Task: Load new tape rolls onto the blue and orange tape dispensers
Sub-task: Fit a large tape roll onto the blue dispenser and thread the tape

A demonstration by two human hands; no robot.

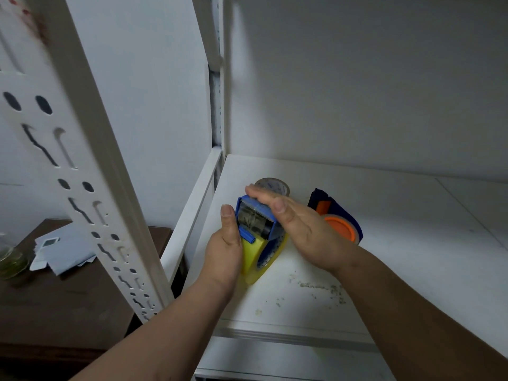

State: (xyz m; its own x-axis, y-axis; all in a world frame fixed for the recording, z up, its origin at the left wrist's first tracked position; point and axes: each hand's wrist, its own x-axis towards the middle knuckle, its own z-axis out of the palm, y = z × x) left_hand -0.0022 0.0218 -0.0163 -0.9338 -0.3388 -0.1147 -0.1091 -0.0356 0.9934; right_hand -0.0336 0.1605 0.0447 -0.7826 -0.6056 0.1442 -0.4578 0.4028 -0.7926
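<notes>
The blue tape dispenser (254,220) is held over the white shelf (384,243), with a yellow tape roll (254,254) seated in its lower part. My left hand (224,248) grips the dispenser and roll from the left, thumb up along the blue frame. My right hand (297,229) lies flat with straight fingers against the dispenser's right side and top edge. The orange dispenser (336,221), dark blue with an orange hub and a clear roll on it, lies on the shelf just behind my right hand. Another tape roll (272,185) lies flat behind the blue dispenser, partly hidden by my fingers.
A white slotted shelf upright (90,171) slants down the left side. Beyond it stands a dark wooden table (68,292) with white papers (60,248) and a glass jar (8,257). The shelf surface near its front edge has greenish stains (321,290). A white wall closes the back.
</notes>
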